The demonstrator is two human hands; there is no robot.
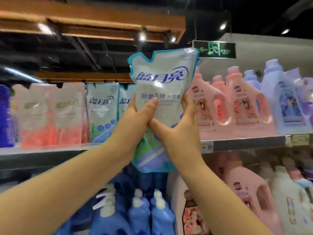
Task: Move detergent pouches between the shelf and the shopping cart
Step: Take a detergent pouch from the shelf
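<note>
Both hands were up and both were on it. The left hand (135, 116) gripped the detergent pouch (162, 77) with the thumb laid across the printed front and the fingers curled out of sight behind. The right hand (183, 128) wrapped the opposite edge, thumb low on the front and fingers tucked round the side. The two thumbs all but met at the pouch's waist. Both arms reached forward and upward, wrists raised, with the pouch carried high between them.

The pouch stood upright, its long axis vertical with a slight lean and its notched top uppermost. Most of it rode above the shelf board (245, 144) and its bottom corner hung just below that board's front edge. It was in front of the shelf and not resting on it.

On the shelf board, on the left hand's side, stood the matching pouches (101, 106), one of them partly hidden behind the held pouch. The pink pouches (47, 114) stood beyond those. On the right hand's side stood pink bottles (240, 102), and under the shelf board there were blue bottles (152, 211).

No shopping cart showed, so the direction of travel could not be read. If the pouch was bound for the shelf, the slot looked to lie straight ahead and slightly towards the left hand. That would call for a short push forward with the base leading.
</note>
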